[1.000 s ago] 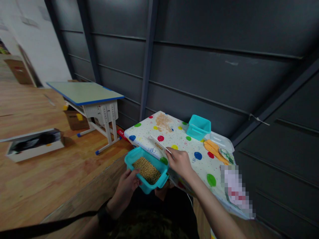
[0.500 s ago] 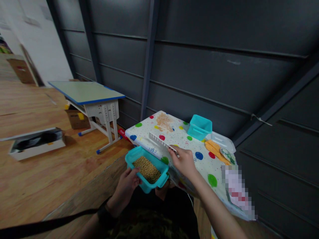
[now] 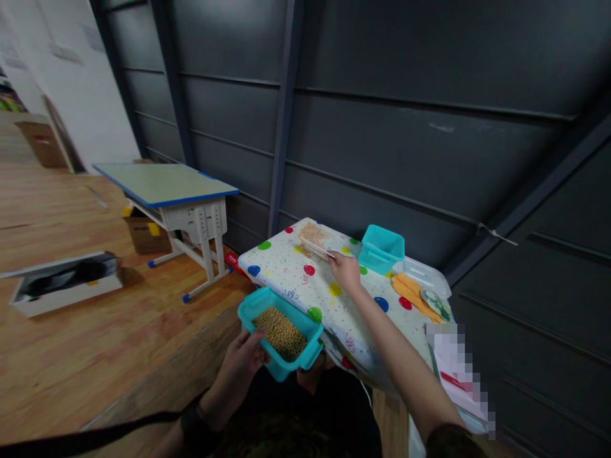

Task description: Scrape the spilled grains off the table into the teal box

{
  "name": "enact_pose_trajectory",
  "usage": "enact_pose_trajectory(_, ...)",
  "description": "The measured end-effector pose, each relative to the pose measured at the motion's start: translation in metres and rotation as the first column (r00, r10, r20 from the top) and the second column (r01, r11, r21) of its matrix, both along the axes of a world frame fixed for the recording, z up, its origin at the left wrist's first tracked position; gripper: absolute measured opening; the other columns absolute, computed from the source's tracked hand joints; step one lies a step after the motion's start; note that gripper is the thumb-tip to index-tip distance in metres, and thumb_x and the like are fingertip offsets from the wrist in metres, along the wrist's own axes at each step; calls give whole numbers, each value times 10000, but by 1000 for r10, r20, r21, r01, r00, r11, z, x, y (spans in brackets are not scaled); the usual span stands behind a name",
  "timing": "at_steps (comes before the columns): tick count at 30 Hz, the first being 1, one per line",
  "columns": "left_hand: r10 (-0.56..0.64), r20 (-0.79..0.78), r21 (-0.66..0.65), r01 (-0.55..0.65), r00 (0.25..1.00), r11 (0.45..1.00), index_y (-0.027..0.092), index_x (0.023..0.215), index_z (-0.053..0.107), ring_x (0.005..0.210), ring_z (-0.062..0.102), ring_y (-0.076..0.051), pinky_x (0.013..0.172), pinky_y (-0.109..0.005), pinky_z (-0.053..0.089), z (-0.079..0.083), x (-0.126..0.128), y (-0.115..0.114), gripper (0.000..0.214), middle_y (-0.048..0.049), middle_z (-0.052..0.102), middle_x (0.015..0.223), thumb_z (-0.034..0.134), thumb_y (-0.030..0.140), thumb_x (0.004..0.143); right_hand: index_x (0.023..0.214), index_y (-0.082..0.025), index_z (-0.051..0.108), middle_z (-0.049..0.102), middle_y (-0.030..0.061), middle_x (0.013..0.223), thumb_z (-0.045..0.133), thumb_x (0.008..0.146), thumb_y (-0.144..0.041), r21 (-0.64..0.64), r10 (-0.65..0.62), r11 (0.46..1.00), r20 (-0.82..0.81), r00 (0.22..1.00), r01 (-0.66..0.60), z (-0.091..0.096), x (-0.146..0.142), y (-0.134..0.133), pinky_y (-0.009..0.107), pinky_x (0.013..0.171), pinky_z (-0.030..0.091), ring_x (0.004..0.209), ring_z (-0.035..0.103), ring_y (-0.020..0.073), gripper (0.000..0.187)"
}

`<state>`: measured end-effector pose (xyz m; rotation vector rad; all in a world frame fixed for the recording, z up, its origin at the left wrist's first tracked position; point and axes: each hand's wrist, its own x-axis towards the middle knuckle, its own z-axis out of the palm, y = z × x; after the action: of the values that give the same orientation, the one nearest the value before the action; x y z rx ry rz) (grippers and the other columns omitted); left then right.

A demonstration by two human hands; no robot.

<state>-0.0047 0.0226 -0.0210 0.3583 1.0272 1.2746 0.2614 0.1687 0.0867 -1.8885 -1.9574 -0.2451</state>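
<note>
My left hand (image 3: 242, 364), low in the centre of the frame, has its fingers closed around the near corner of a teal tub (image 3: 305, 356), thumb over the rim. The tub hangs off the near-left edge of the surface (image 3: 286, 270), about half full of tan beans (image 3: 280, 332). I judge it fairly heavy for thin plastic. The load is loose and would slide if the tub tipped, and the smooth wall may flex under a one-corner hold. Thumb on top of the rim and fingers under the base seems the steadier hold.

My right hand (image 3: 344, 270) is stretched to the middle of the frame, its fingers pinched on the near end of a white strip (image 3: 315, 248). The strip looks thin, light and stiff. Its far end is at a pile of pale grain (image 3: 312, 231) on the far-left part of the surface, but I cannot tell whether its edge touches the cloth. A pinch at the end suits something so light.

By count:
- Two teal tubs: the one I hold and an empty-looking tub (image 3: 380, 248) right of centre.
- One strip.
- One grain pile.
- One orange cloth (image 3: 409, 289).
- One white tray (image 3: 426, 270) behind the cloth.
- One blue-edged desk (image 3: 162, 181) at the left.
</note>
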Motion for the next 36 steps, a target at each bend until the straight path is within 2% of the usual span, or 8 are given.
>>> enact_pose_trajectory(5,-36,7,27,36,999,999,193,837,738,509,639,-156,519,-279,526,3,-3,-2,403,24,699,611,1020,279,562,1351,-290,822,861,73,1217,585,1109,-313,-17,65,998,24,998,-65,0,-10,7,293,926,596,1060,835,244,339)
enact_pose_trajectory(12,-51,15,55,50,999,997,198,804,723,509,625,-152,516,-285,510,5,-5,-4,461,22,703,617,1054,333,511,1352,-299,822,863,69,1210,574,1103,-302,-1,66,998,38,997,-66,8,-16,18,297,912,605,1067,833,245,352)
enact_pose_trajectory(17,-65,5,45,65,998,997,194,835,745,516,625,-156,520,-283,515,6,-6,-3,450,22,703,589,1046,335,531,1329,-292,832,862,66,1217,610,1090,-277,-11,119,993,27,992,-119,7,-18,15,290,912,597,1060,835,241,327)
enact_pose_trajectory(24,-31,29,26,31,999,999,198,790,726,510,628,-151,501,-274,515,10,-2,-7,459,22,712,595,1052,315,489,1329,-307,830,855,41,1241,589,1108,-304,-31,101,995,20,995,-100,6,-18,1,290,928,587,1076,831,246,327)
enact_pose_trajectory(30,-14,68,9,13,998,1000,204,810,696,532,650,-143,536,-276,554,2,4,-15,483,22,735,639,1068,299,516,1299,-335,839,849,9,1262,617,1088,-265,10,167,986,-17,986,-167,0,-16,-24,274,933,585,1087,832,225,314)
enact_pose_trajectory(33,8,79,-16,-7,997,1000,192,825,700,525,655,-149,521,-279,560,4,9,-20,542,8,754,639,1083,291,456,1288,-299,845,867,36,1192,614,1082,-266,62,97,993,-15,995,-96,0,-8,-43,273,869,587,1025,843,238,311)
enact_pose_trajectory(36,-19,71,-38,22,997,999,190,801,695,509,648,-153,522,-291,569,10,15,-23,530,8,743,607,1080,277,447,1263,-252,855,884,74,1066,593,1082,-271,118,19,993,13,1000,-20,-5,0,-64,269,771,564,915,848,248,319)
